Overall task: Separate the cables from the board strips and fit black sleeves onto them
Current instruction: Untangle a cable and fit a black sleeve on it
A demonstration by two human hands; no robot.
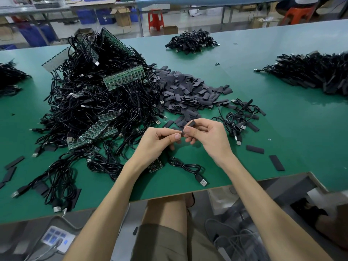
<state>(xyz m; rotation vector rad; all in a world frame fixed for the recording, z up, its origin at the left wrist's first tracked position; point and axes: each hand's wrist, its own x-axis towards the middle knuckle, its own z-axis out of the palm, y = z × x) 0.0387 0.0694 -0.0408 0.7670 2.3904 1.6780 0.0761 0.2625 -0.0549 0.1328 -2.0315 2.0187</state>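
Observation:
My right hand [204, 135] pinches a short black sleeve [190, 124] between thumb and fingers. My left hand [159, 141] pinches the end of a black cable against the sleeve's lower opening. That cable [185, 165] trails down onto the green table [282, 129] and ends in a USB plug [202, 181]. A small board piece [155, 165] lies under my left wrist. A big heap of black cables on green board strips [99, 91] fills the left. Loose black sleeves [188, 91] are piled behind my hands.
Several sleeved cables [239, 117] lie right of my hands. Further cable piles sit at the back [192, 41], far right [310, 74] and far left [9, 78]. Stray sleeves [276, 162] lie near the table's front edge. Red stools [155, 19] stand beyond the table.

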